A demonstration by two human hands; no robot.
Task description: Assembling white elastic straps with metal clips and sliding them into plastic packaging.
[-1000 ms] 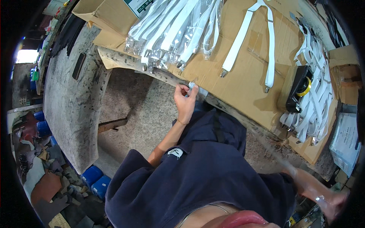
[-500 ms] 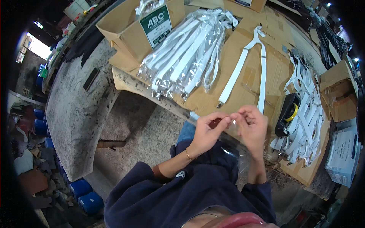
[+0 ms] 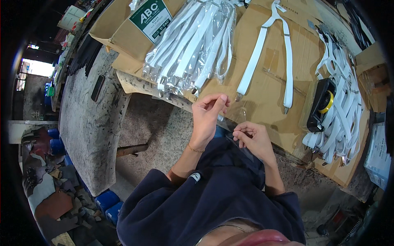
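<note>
My left hand (image 3: 206,117) is raised near the table edge, thumb pressed to the curled fingers; anything in that pinch is too small to make out. Lower and to the right, my right hand (image 3: 255,140) pinches a clear plastic bag (image 3: 245,152), hard to see against my dark clothes. Beyond them a white pair of suspenders (image 3: 253,63) lies spread on cardboard, its two straps running toward me with metal clips at the ends. Left of it is a pile of white suspenders in clear bags (image 3: 193,49). Loose white suspenders (image 3: 342,110) are heaped at the right.
A black tape dispenser (image 3: 321,105) with a yellow core stands against the loose heap. An open cardboard box (image 3: 119,30) sits at the far left of the cardboard sheet (image 3: 266,92). A dark phone (image 3: 97,88) rests on the grey surface at left. Blue containers (image 3: 108,201) stand below.
My hands, together before, have come apart: the left moved up and left, the right down and slightly left. The view has shifted, showing the suspenders' right clip.
</note>
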